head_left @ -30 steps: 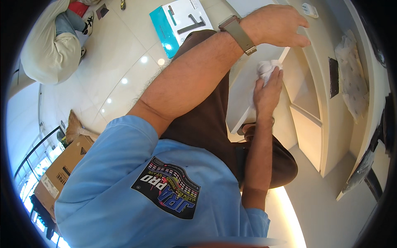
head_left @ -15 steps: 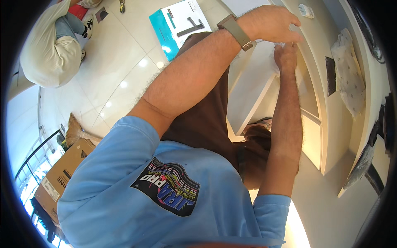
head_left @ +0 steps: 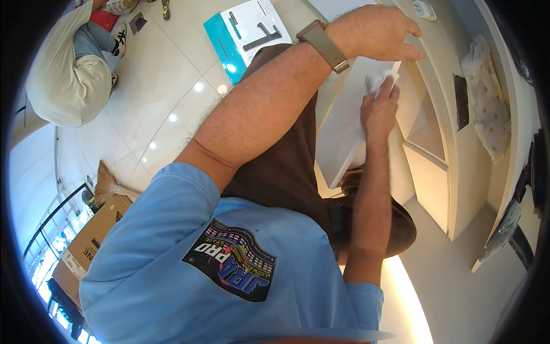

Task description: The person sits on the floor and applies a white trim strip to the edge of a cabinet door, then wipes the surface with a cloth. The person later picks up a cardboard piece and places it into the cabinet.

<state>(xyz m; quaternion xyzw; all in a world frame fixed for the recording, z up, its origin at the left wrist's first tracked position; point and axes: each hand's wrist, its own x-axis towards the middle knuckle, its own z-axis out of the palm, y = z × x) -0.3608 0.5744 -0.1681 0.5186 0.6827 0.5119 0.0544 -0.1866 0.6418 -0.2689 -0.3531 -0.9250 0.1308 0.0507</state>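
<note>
right hand (head_left: 379,114) is grasping white cloth (head_left: 375,83) over white panel (head_left: 338,137); left hand (head_left: 379,33) is extending near pale cabinet (head_left: 444,77), fingers parted, grip slack.

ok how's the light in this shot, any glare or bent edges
Head view: glare dots the floor tiles; head view: the lit strip at lower right is blown out; head view: the cabinet edges bow; head view: the white cloth looks washed out.
</note>
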